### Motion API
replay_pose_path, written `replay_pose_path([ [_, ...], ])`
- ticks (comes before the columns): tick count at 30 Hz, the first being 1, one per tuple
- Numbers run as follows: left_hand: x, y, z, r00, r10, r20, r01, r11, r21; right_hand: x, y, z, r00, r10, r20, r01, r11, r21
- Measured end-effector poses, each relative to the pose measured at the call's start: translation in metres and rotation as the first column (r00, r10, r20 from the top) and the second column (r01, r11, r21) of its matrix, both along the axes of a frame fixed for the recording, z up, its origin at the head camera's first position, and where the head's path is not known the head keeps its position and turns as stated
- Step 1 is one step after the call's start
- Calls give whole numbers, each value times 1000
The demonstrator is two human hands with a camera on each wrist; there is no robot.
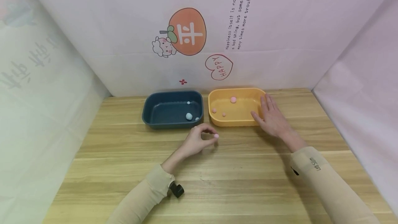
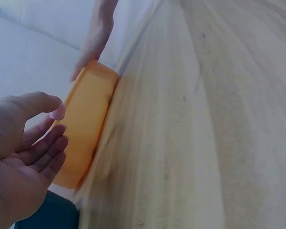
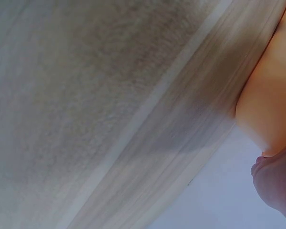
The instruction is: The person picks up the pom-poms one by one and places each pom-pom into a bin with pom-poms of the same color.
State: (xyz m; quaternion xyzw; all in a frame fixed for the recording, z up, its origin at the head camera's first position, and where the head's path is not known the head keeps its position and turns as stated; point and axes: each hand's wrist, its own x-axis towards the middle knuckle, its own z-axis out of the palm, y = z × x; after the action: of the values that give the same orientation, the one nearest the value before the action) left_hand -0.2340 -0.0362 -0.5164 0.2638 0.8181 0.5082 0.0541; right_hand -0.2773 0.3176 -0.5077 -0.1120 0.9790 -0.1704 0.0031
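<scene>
My left hand (image 1: pixel 198 140) pinches a small pink ball (image 1: pixel 216 136) between thumb and forefinger, just in front of the gap between two containers. In the left wrist view the same pink ball (image 2: pixel 58 111) shows at the thumb tip. The yellow container (image 1: pixel 237 123) holds several pink balls, one a larger pink ball (image 1: pixel 233 99). My right hand (image 1: pixel 273 117) rests on its right end with fingers extended over the rim and thumb over the front edge. Left of it stands a dark blue container (image 1: pixel 172 126) with a pale blue ball (image 1: pixel 189 116) and two smaller ones.
Both containers stand at the back of a wooden table (image 1: pixel 224 182), close to a printed white cloth backdrop (image 1: pixel 267 65). White cloth walls rise at the left and right. A small black device (image 1: pixel 177 190) sits on the left sleeve.
</scene>
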Motion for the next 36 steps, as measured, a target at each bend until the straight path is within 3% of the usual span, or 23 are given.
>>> replay_pose_path([
  [22, -17, 14, 29, 999, 9, -45, -6, 998, 58, 0, 0, -1, 1000, 1, 4, -1, 1000, -1],
  [36, -32, 27, 28, 998, 6, -55, 1, 994, 114, -1, 2, -3, 1000, -5, 9, 5, 1000, -21],
])
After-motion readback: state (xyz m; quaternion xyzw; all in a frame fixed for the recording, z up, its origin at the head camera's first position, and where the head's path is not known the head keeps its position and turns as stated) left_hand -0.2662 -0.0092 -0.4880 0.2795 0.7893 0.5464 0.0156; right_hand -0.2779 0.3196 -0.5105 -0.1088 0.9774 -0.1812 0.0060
